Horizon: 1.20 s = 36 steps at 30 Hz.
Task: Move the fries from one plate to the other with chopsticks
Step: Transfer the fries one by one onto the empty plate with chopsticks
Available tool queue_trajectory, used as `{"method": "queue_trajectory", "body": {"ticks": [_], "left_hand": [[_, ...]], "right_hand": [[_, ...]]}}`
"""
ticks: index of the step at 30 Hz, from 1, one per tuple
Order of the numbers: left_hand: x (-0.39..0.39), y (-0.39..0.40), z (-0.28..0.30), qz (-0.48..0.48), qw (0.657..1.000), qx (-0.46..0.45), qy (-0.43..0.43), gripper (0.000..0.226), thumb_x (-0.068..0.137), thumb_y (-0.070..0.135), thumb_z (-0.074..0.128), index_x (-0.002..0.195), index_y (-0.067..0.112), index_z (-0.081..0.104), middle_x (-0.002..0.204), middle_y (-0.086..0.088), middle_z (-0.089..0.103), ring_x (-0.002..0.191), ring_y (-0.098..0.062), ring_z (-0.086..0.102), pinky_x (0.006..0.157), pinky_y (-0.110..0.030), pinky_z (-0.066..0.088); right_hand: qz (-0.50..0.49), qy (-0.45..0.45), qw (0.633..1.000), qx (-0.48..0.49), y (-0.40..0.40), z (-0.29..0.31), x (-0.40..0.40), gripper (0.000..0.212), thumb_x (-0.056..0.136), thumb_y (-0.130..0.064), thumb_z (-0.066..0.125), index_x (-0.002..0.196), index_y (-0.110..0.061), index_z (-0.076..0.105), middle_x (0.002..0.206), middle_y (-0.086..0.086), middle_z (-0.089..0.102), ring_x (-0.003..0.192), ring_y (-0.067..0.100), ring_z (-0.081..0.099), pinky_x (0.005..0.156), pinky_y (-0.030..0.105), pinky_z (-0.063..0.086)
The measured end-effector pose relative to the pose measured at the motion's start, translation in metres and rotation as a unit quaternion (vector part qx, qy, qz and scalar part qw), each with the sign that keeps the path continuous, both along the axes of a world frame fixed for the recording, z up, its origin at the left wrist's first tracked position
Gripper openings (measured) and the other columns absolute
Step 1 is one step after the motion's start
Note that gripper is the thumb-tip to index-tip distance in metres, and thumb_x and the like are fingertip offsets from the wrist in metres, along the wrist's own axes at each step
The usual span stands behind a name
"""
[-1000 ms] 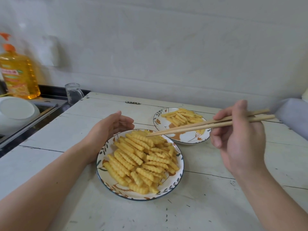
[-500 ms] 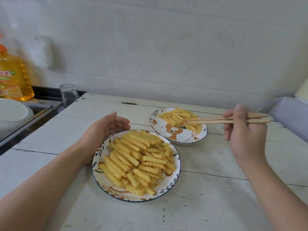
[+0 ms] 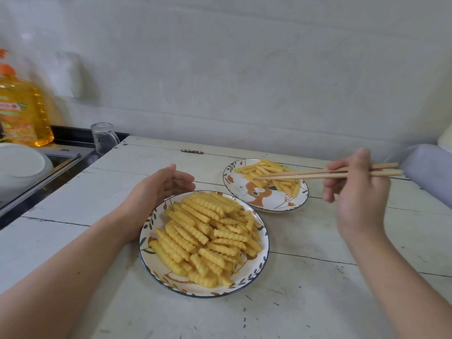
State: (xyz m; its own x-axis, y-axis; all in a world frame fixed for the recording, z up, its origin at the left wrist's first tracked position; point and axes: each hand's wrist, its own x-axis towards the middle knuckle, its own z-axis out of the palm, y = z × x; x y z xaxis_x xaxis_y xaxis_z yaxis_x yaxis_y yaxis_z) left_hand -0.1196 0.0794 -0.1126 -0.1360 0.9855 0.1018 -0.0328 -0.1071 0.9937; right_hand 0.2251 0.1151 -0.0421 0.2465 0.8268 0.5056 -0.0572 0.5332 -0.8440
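Soft, even daylight fills the room, bright but flat, with no harsh glare. Shadows are faint: a pale one lies under the left forearm on the surface (image 3: 318, 277), and a dim grey one sits on the wall (image 3: 244, 69) behind the oil bottle (image 3: 22, 111). The bottle glows where light passes through it. The wide lens bends the edges, and the whole view looks slightly soft, smeared toward the corners.

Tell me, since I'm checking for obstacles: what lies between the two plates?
Only a narrow strip of bare white table separates the near plate from the far plate, in the head view.
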Motion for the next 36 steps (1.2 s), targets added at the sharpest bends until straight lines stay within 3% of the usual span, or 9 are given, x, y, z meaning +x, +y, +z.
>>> {"method": "queue_trajectory", "body": {"ticks": [3, 7, 14, 18, 21, 24, 28, 32, 36], "left_hand": [[0.002, -0.002, -0.001, -0.002, 1.000, 0.008, 0.010, 0.051, 0.097, 0.055, 0.050, 0.100, 0.019, 0.086, 0.111, -0.013, 0.081, 0.115, -0.028, 0.075, 0.120, -0.051, 0.041], [0.003, -0.005, -0.001, 0.008, 1.000, 0.008, 0.018, 0.052, 0.104, 0.049, 0.045, 0.103, 0.016, 0.085, 0.112, -0.014, 0.081, 0.116, -0.028, 0.074, 0.119, -0.049, 0.042], [-0.001, 0.000, -0.004, -0.001, 1.000, 0.012, 0.010, 0.052, 0.095, 0.053, 0.045, 0.097, 0.022, 0.087, 0.110, -0.014, 0.081, 0.115, -0.029, 0.075, 0.118, -0.050, 0.043], [-0.004, 0.004, -0.007, -0.004, 1.000, 0.022, 0.003, 0.052, 0.096, 0.052, 0.045, 0.099, 0.021, 0.087, 0.111, -0.016, 0.080, 0.116, -0.030, 0.074, 0.118, -0.051, 0.042], [-0.006, 0.007, -0.008, -0.009, 1.000, 0.016, 0.003, 0.052, 0.095, 0.052, 0.045, 0.098, 0.021, 0.087, 0.111, -0.015, 0.081, 0.115, -0.030, 0.075, 0.120, -0.052, 0.041], [-0.007, 0.008, -0.009, -0.008, 1.000, 0.011, 0.006, 0.051, 0.095, 0.052, 0.045, 0.098, 0.022, 0.087, 0.110, -0.014, 0.081, 0.114, -0.029, 0.075, 0.120, -0.053, 0.041], [-0.007, 0.007, -0.009, -0.007, 1.000, 0.015, 0.009, 0.051, 0.094, 0.053, 0.046, 0.099, 0.022, 0.087, 0.111, -0.014, 0.081, 0.115, -0.029, 0.075, 0.120, -0.052, 0.040], [-0.008, 0.007, -0.009, -0.012, 1.000, 0.016, 0.009, 0.054, 0.084, 0.064, 0.055, 0.100, 0.023, 0.087, 0.112, -0.013, 0.081, 0.116, -0.029, 0.074, 0.120, -0.051, 0.040], [-0.007, 0.009, -0.008, -0.005, 1.000, 0.006, 0.014, 0.051, 0.095, 0.054, 0.046, 0.098, 0.023, 0.087, 0.110, -0.012, 0.081, 0.114, -0.027, 0.075, 0.121, -0.051, 0.040]], "right_hand": [[0.062, 0.074, 0.995, -0.005, -0.012, 0.013, 0.009, 0.062, 0.107, -0.038, 0.040, 0.053, -0.019, 0.063, 0.049, 0.002, 0.052, 0.036, 0.018, 0.040, 0.040, 0.021, 0.024], [0.119, 0.041, 0.992, 0.003, -0.019, 0.017, 0.012, 0.061, 0.107, -0.035, 0.042, 0.053, -0.017, 0.063, 0.049, 0.004, 0.050, 0.035, 0.018, 0.035, 0.041, 0.019, 0.022], [0.028, 0.081, 0.996, -0.005, -0.007, 0.023, 0.028, 0.058, 0.106, -0.032, 0.046, 0.052, -0.018, 0.061, 0.059, 0.000, 0.059, 0.039, 0.015, 0.039, 0.039, 0.018, 0.024], [-0.097, -0.019, 0.995, -0.011, 0.007, 0.006, 0.036, 0.043, 0.105, -0.036, 0.045, 0.071, -0.016, 0.062, 0.060, 0.006, 0.055, 0.042, 0.013, 0.045, 0.040, 0.023, 0.034], [-0.104, -0.069, 0.992, -0.001, 0.007, -0.003, 0.032, 0.043, 0.106, -0.038, 0.045, 0.074, -0.015, 0.063, 0.059, 0.013, 0.052, 0.042, 0.013, 0.047, 0.041, 0.025, 0.039], [-0.110, -0.116, 0.987, 0.018, 0.009, -0.011, 0.025, 0.042, 0.102, -0.045, 0.047, 0.071, -0.021, 0.064, 0.056, 0.001, 0.058, 0.047, 0.015, 0.054, 0.047, 0.036, 0.047], [-0.113, -0.192, 0.974, 0.038, 0.011, -0.018, 0.014, 0.039, 0.104, -0.039, 0.047, 0.074, -0.023, 0.064, 0.057, 0.000, 0.061, 0.052, 0.012, 0.061, 0.051, 0.047, 0.053], [-0.097, -0.179, 0.978, 0.039, 0.012, -0.020, 0.013, 0.039, 0.105, -0.039, 0.044, 0.074, -0.026, 0.062, 0.062, -0.002, 0.062, 0.052, 0.009, 0.060, 0.045, 0.038, 0.049], [-0.085, -0.114, 0.989, 0.038, 0.010, -0.012, 0.016, 0.046, 0.100, -0.048, 0.040, 0.072, -0.019, 0.061, 0.056, -0.005, 0.059, 0.045, 0.011, 0.051, 0.044, 0.027, 0.042]]}}
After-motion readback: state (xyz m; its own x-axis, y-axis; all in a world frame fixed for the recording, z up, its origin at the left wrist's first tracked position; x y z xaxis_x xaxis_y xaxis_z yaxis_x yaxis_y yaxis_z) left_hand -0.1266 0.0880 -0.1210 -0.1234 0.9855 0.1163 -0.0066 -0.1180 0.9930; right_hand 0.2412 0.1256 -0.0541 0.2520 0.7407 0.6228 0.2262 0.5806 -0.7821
